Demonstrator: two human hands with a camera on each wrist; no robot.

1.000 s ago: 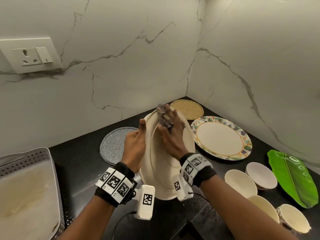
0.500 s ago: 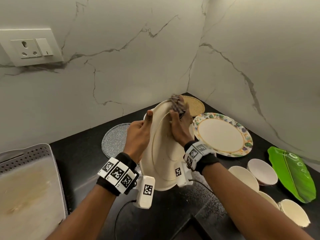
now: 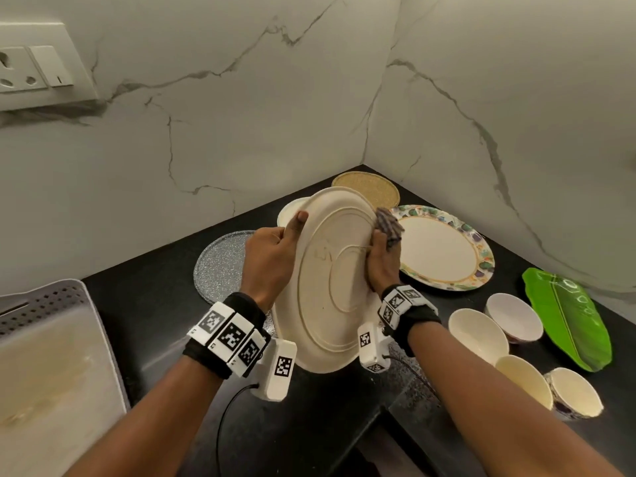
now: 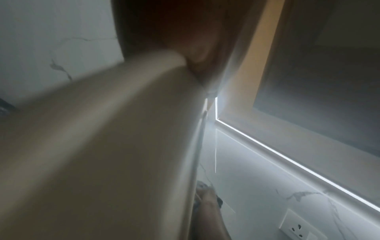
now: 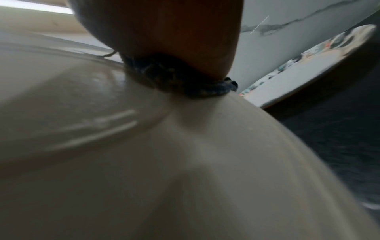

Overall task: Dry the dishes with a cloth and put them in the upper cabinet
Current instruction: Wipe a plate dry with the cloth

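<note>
A large cream oval plate [image 3: 330, 280] is held tilted on edge above the black counter [image 3: 155, 304]. My left hand [image 3: 272, 256] grips its left rim, thumb on the face that is turned to me. My right hand [image 3: 382, 259] holds a dark checked cloth [image 3: 389, 227] against the plate's upper right rim. In the left wrist view the plate [image 4: 102, 146] fills the frame, blurred. The right wrist view shows the cloth [image 5: 180, 81] bunched under my palm on the plate [image 5: 164, 162].
A floral-rimmed plate [image 3: 444, 247], a woven mat [image 3: 370, 189] and a glittery round mat [image 3: 220, 266] lie on the counter. Several bowls [image 3: 478, 333] and a green leaf-shaped dish [image 3: 568, 315] sit at right. A grey tray [image 3: 51, 356] stands at left. Marble walls close the corner.
The cloth and my right hand slid from the plate's upper middle to its upper right rim. The plate turned so more of its face shows.
</note>
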